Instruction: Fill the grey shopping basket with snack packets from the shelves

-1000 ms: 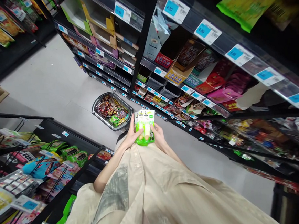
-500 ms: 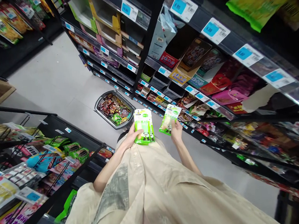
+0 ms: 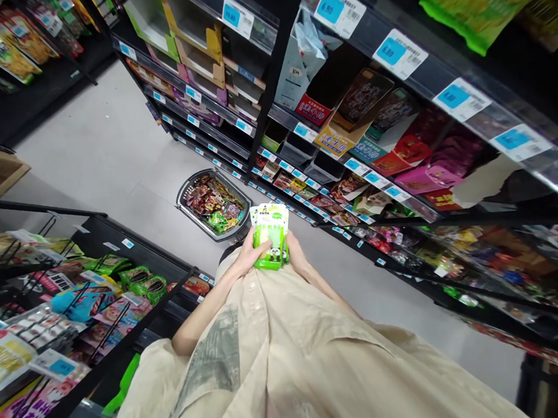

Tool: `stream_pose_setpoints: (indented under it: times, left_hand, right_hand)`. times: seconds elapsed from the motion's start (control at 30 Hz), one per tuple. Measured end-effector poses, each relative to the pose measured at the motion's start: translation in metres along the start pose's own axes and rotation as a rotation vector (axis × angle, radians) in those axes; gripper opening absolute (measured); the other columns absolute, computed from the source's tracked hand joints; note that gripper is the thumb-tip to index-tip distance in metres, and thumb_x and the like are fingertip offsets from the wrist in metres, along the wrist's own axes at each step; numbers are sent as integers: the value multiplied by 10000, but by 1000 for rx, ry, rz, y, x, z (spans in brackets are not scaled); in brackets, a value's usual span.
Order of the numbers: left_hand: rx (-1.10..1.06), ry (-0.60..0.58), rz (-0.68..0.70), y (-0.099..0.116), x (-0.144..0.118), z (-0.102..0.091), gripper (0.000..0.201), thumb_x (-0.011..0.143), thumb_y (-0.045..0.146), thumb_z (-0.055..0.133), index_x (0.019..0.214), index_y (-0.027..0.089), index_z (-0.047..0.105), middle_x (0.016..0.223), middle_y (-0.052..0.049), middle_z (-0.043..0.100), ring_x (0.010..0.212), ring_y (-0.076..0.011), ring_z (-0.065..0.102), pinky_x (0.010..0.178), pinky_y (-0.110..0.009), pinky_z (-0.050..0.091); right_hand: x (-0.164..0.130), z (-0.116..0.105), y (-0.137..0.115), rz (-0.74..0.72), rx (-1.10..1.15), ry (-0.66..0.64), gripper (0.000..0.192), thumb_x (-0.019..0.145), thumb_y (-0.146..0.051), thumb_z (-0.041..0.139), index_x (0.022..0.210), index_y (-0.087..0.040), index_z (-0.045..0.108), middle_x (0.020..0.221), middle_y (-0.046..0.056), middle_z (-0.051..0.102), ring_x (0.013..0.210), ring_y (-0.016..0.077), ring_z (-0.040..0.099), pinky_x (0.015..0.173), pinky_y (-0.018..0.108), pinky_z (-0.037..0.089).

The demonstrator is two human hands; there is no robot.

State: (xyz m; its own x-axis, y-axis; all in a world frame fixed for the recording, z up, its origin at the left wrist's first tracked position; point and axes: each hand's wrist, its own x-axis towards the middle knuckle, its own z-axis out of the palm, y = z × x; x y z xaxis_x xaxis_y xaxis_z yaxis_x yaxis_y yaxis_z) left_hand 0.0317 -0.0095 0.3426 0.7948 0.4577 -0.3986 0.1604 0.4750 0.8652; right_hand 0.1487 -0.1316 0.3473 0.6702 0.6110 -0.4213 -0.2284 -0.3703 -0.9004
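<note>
While held, green packets (image 3: 271, 235) upright.

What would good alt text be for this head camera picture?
Both hands, left hand and right hand, hold green snack packets together in a shop aisle. A basket full of snacks sits on the floor beyond, beside stocked shelves.

The packets (image 3: 271, 235) are bright green and white with a little black-and-white panda near the bottom. The basket (image 3: 187, 193) is grey, stuffed with red, brown and green wrappers. Price tags (image 3: 398, 53) are white with blue blocks, shelves (image 3: 268, 68) black, floor (image 3: 100, 146) pale grey. The shirt (image 3: 295, 362) is cream with a faded grey print.
</note>
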Motion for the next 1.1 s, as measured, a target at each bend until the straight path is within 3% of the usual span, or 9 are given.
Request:
stream_pose_setpoints:
  times: [0.1, 0.23, 0.37, 0.53, 0.77, 0.97, 1.03, 1.1]
  left_hand:
    - [-57, 40, -6, -3, 1, 2, 737, 854, 443, 768, 1515, 253, 505, 1440, -94, 638, 1308, -295, 600, 1108, -425, 497]
    - [-180, 66, -17, -8, 5, 4, 624, 960, 608, 596, 1471, 254, 551, 1557, -88, 556, 1446, -294, 509, 1201, -438, 423]
    - [-124, 83, -25, -5, 6, 6, 676, 931, 688, 607, 1430, 233, 578, 1566, -98, 552, 1487, -311, 462, 1253, -446, 352]
    - [-141, 77, 17, -1, 6, 7, 718, 907, 738, 602, 1393, 210, 587, 1501, -116, 604, 1443, -317, 503, 1216, -438, 395]
    - [-96, 107, 43, -5, 9, 4, 692, 851, 567, 776, 1409, 228, 546, 1440, -113, 630, 1339, -296, 588, 1150, -434, 464]
    - [-176, 83, -10, -1, 12, 0, 917, 834, 492, 811, 1593, 301, 335, 1539, -119, 556, 1325, -282, 609, 1144, -466, 483]
    - [-169, 76, -6, 0, 13, 0, 985, 826, 483, 819, 1629, 322, 273, 1585, -117, 511, 1373, -279, 576, 1175, -465, 453]
    - [-154, 87, 16, 1, 15, 1, 1035, 812, 469, 833, 1647, 335, 237, 1618, -112, 474, 1430, -275, 526, 1201, -459, 423]
  right_hand:
    - [-4, -2, -12, -48, -45, 121, 619, 695, -592, 868, 1154, -229, 665, 1090, 77, 759, 937, 239, 722, 854, 372, 596]
    - [-6, 2, -22, -94, -47, 295, 557, 620, -495, 915, 1010, -217, 631, 913, 45, 720, 808, 196, 678, 728, 320, 582]
    - [-4, -1, -26, -91, -100, 319, 504, 582, -472, 930, 911, -220, 644, 775, 11, 707, 721, 186, 663, 691, 317, 577]
    - [1, -8, -26, -23, -50, 272, 413, 639, -478, 895, 878, -203, 701, 708, 29, 740, 665, 197, 696, 733, 359, 602]
    - [8, -29, -22, 23, 117, 125, 483, 671, -585, 864, 892, -226, 628, 736, 15, 756, 606, 174, 678, 593, 290, 556]
    - [20, -82, -10, 15, 207, 333, 580, 657, -614, 854, 931, -259, 486, 755, -34, 726, 551, 130, 593, 495, 223, 440]
    - [23, -86, -5, 15, 179, 372, 590, 649, -627, 842, 935, -261, 479, 775, -27, 730, 567, 138, 600, 504, 231, 440]
    - [25, -75, -3, 38, 138, 358, 595, 646, -651, 823, 935, -263, 477, 780, -15, 743, 568, 151, 613, 505, 245, 446]
